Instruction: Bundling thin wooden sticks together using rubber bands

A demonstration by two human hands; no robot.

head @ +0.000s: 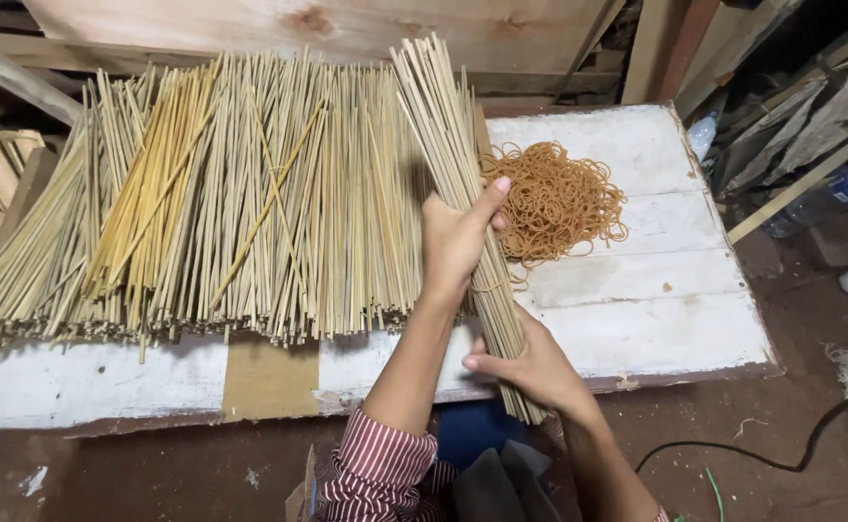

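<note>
We've got the bundle [462,184] gripped in both hands, slanting from 12 down to 6 over the desk [656,319]. Left hand [458,237] wraps it mid-length — fingers closed around the sticks, thumb up. Right hand [530,367] clamps the lower end, fingers curled under. Rubber bands [559,198] heaped at 3, just beside the bundle; loose sticks [201,193] spread at 9.

Left hand [458,237] fingers hidden behind stick bundle [462,193]; stick pile [201,193] cut off at left edge.
</note>
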